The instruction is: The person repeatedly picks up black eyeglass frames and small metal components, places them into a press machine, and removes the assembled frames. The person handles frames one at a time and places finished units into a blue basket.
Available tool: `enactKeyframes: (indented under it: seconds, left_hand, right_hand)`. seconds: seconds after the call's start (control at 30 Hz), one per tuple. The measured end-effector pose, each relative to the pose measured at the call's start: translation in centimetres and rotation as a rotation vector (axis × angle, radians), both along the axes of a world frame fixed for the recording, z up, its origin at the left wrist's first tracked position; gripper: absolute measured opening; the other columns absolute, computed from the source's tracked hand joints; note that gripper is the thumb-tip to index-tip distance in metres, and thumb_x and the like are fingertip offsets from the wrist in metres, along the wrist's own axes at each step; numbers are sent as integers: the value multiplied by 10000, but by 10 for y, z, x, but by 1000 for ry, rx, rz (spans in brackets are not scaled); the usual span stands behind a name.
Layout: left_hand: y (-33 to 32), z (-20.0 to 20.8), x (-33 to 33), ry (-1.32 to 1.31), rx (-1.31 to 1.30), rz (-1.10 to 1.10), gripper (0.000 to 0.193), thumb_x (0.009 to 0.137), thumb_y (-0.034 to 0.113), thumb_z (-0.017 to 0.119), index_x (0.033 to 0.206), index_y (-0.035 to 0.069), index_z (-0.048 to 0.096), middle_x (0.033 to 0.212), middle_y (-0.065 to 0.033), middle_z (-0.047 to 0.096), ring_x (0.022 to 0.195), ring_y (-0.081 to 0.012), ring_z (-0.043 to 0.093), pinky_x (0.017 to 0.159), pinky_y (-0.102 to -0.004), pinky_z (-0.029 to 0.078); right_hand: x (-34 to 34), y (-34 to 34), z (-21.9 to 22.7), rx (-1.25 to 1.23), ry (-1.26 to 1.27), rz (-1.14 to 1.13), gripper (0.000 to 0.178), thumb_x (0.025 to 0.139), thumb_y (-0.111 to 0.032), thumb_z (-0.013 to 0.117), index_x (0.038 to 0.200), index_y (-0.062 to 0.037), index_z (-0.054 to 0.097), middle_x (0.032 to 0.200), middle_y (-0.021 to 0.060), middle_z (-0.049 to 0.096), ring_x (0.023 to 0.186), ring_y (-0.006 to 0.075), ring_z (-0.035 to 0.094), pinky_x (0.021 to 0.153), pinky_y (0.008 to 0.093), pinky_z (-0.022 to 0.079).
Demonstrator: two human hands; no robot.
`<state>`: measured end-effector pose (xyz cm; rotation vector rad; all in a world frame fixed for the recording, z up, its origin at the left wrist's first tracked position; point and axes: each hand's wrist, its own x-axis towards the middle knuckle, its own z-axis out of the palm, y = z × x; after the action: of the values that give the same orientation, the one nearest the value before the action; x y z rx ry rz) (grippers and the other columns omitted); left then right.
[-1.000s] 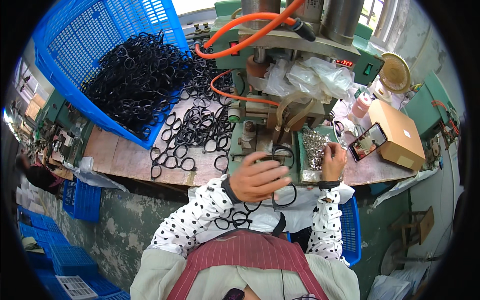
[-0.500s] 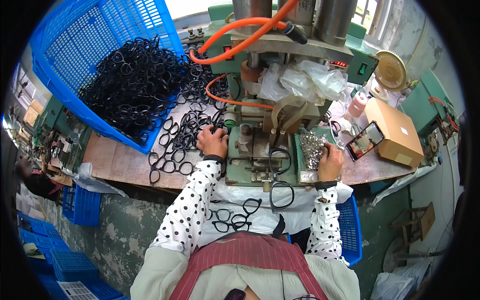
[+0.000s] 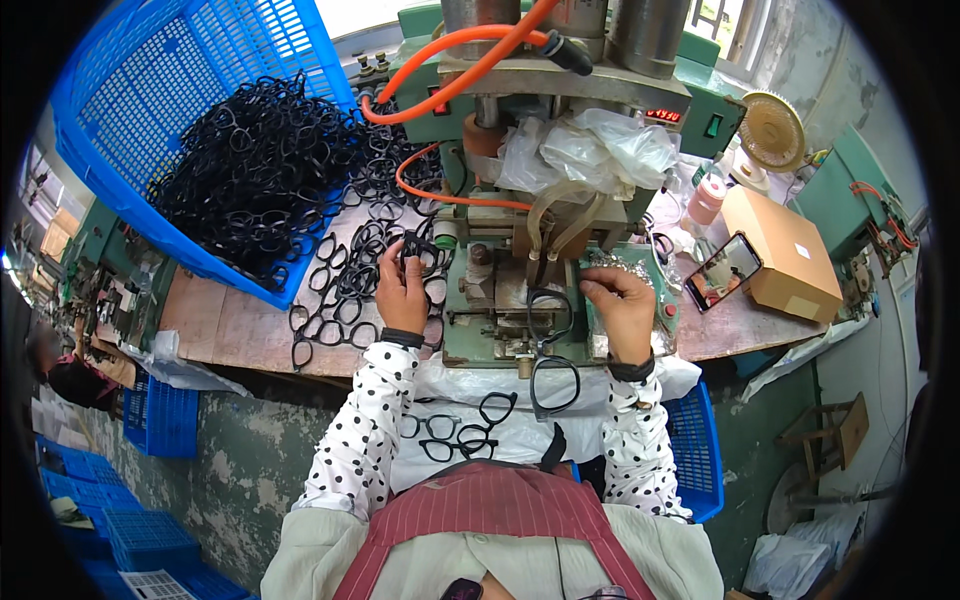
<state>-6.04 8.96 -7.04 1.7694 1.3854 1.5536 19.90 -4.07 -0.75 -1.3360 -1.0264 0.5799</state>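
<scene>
My left hand (image 3: 402,292) is closed on a black eyeglass frame (image 3: 428,252), raised over a loose pile of similar frames (image 3: 345,300). My right hand (image 3: 622,305) has thumb and fingers pinched together beside the press's work area; whatever is between the fingertips is too small to make out. Another black eyeglass frame (image 3: 556,385) sits in the green press (image 3: 470,345), one rim against the fixture and the other hanging over the front edge. Small shiny metal parts (image 3: 628,265) lie in a tray behind my right hand, partly hidden by it.
A tilted blue basket (image 3: 215,250) full of black frames stands at the left. Several frames (image 3: 470,440) lie on a white sheet over my lap. Right of the press are a propped phone (image 3: 724,272), a cardboard box (image 3: 785,250) and a pink bottle (image 3: 707,198). An orange hose (image 3: 430,100) crosses above.
My right hand has left the metal parts and moved left toward the press fixture. My left hand has shifted slightly left, with a black frame now showing in its fingers. The view has shifted slightly.
</scene>
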Motion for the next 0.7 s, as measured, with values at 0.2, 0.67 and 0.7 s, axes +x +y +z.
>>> enactKeyframes:
  seconds: [0.2,0.67,0.7]
  left_hand:
    - [-21,9,9,-39,88,-67,219,993,179,501,1090,10,600,956,-131,638,852,-247,606,756,-320,469]
    - [-76,86,37,254,871,-620,313,830,30,618,1142,33,598,1047,-122,645,873,-273,616,785,-413,498]
    - [-76,93,36,240,865,-615,256,890,23,571,1146,22,581,1044,-137,639,859,-261,618,786,-408,501]
  right_hand:
    - [-29,1,23,-35,-83,-16,193,755,-44,693,940,9,700,808,52,700,715,79,611,640,225,458]
    - [-50,25,10,176,61,37,406,750,-13,710,1095,-22,495,830,50,669,648,35,481,579,196,371]
    - [-51,23,9,164,45,39,413,752,-14,709,1105,-22,494,837,53,669,650,37,481,583,196,376]
